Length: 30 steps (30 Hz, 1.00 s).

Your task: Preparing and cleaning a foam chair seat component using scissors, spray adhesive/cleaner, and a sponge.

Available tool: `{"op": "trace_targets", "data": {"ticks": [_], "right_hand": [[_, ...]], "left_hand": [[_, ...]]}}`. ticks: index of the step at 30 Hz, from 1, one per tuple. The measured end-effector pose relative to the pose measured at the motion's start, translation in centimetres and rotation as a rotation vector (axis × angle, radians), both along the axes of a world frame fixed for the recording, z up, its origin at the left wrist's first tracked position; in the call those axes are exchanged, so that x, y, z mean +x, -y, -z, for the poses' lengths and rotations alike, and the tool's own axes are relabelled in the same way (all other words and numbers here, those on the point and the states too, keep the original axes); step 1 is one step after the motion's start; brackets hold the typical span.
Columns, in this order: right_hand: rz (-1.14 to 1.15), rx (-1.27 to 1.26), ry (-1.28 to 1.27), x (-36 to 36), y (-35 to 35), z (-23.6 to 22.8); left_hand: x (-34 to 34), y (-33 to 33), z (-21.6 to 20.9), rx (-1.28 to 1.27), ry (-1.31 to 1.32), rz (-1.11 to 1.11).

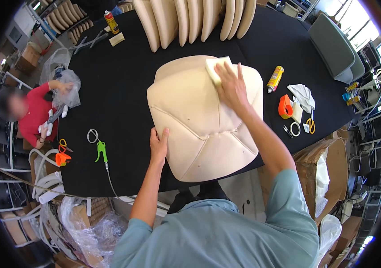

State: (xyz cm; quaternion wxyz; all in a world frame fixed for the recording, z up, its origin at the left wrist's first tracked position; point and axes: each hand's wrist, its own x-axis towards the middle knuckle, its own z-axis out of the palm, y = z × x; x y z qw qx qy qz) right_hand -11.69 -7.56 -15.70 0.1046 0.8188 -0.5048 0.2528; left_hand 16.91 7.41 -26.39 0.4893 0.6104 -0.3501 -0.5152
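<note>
A cream padded chair cushion (190, 102) with stitched seams lies on the black-covered table in front of me. My left hand (158, 144) grips its left edge, thumb on the upper face and the other fingers partly hidden at the side. Near the far right part of the cushion, my right hand (233, 88) holds a pale yellow sponge (211, 71) against the surface. The fingers point away from me, and part of the sponge is hidden beneath them.
Several cream cushions (190, 20) stand in a row at the far edge. Rightward lie a spray can (275, 79), an orange tape dispenser (285, 107), scissors (311, 125) and a white cloth (303, 97). Leftward are a green air gun (101, 152) and a person in red (38, 111) handling plastic.
</note>
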Motion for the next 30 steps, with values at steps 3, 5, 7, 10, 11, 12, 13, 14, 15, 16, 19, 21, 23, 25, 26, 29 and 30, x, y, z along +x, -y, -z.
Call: {"op": "trace_targets", "data": {"ticks": [3, 5, 7, 10, 11, 12, 13, 14, 15, 16, 19, 21, 23, 25, 26, 29, 30], "right_hand": [[-0.099, 0.036, -0.039, -0.4, -6.5, 1.2], [-0.130, 0.101, -0.084, -1.4, -7.7, 0.5], [-0.093, 0.090, -0.003, -1.0, -4.0, -0.3], [-0.013, 0.125, 0.090, 1.6, 1.6, -1.4], [0.031, 0.171, 0.101, 2.6, 2.3, -1.4], [-0.021, 0.083, 0.093, 3.4, 1.3, -0.8], [-0.084, 0.083, 0.100, 3.2, -0.9, -0.3], [-0.151, 0.082, 0.107, 2.9, -3.6, -0.1], [-0.154, 0.113, 0.059, 2.0, -6.5, 0.4], [-0.150, 0.147, 0.011, 0.8, -8.4, 1.0], [-0.100, 0.074, -0.028, -0.8, -4.9, 1.3], [-0.002, 0.061, 0.091, -0.3, -0.7, 0.0], [0.083, 0.149, 0.096, 1.5, 2.9, -1.0], [0.021, 0.097, 0.121, 2.2, 2.0, -0.6], [-0.064, 0.039, 0.148, 2.9, -0.3, 0.0], [-0.170, 0.150, 0.028, 1.0, -8.0, 0.7], [-0.171, 0.146, 0.027, 0.0, -7.5, 0.8]], "left_hand": [[-0.3, 0.4, -0.3, 0.002, 0.047, -0.029], [-0.9, 0.5, -0.4, -0.017, 0.065, -0.037], [-0.6, 0.5, -0.4, -0.035, 0.057, 0.007], [-0.7, 0.5, -0.5, -0.053, 0.028, 0.017], [-0.2, 0.5, 0.1, -0.035, 0.018, 0.029], [0.0, 0.4, 0.4, -0.034, 0.019, 0.024], [0.1, 0.2, 0.7, -0.041, 0.012, 0.002], [0.3, 0.0, 0.7, -0.049, 0.007, -0.026], [0.0, 0.3, 0.5, -0.057, 0.005, -0.029], [-0.4, 0.2, 0.1, -0.046, 0.023, -0.020], [-0.7, 0.8, 0.1, -0.048, 0.063, -0.001], [-0.7, 0.5, 0.5, -0.045, 0.082, 0.027], [-0.4, 0.9, 0.7, -0.061, 0.061, 0.004], [-0.6, 0.7, 0.6, -0.061, 0.050, 0.009], [-0.2, 0.2, 0.5, -0.059, 0.044, -0.009], [-0.1, 0.1, 0.5, -0.027, 0.053, -0.031], [-0.2, 0.1, 0.3, -0.032, 0.052, -0.032]]}}
